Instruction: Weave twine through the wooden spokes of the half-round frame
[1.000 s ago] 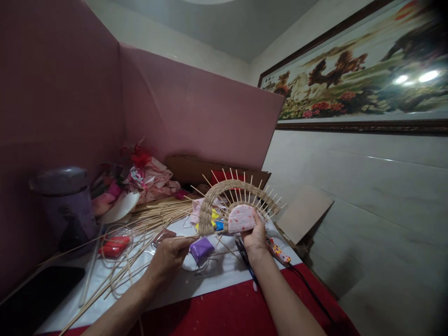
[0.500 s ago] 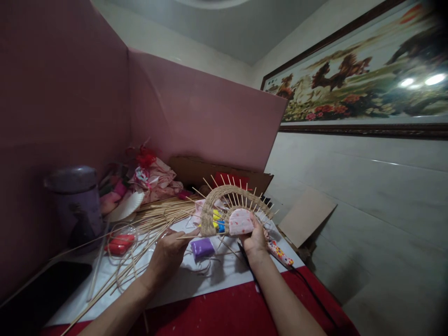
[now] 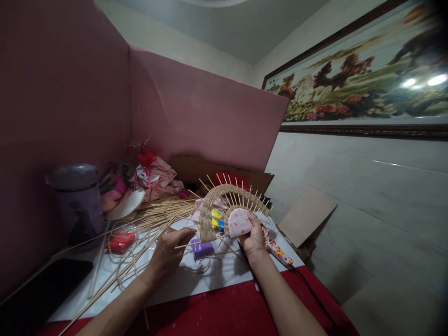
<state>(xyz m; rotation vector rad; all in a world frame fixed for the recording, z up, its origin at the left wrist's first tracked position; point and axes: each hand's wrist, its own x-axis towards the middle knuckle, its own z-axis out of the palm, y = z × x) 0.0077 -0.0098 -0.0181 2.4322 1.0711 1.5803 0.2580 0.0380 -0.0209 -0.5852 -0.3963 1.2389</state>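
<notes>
A half-round woven fan frame [image 3: 209, 210] of tan cord, with thin sticks radiating from it, is held up over the white sheet. At its centre is a pink spotted half-disc [image 3: 239, 222]. My right hand [image 3: 255, 240] grips this centre part, thumb on its face. To the left, my left hand [image 3: 171, 246] is closed at the outer end of the lowest stick; whether it pinches the stick or cord is too small to tell. A purple packet [image 3: 203, 249] lies below the frame, between my hands.
Loose sticks [image 3: 164, 209] and a red packet [image 3: 121, 241] lie at left, near a purple tumbler [image 3: 79, 205] and a black phone [image 3: 58, 284]. A patterned tool [image 3: 278, 252] with a black cable lies right of my right hand. Pink panels [image 3: 206, 112] stand behind.
The woven frame has tilted slightly, its left end lower. My left forefinger, earlier stretched toward the frame's lower left end, is now drawn back and bent.
</notes>
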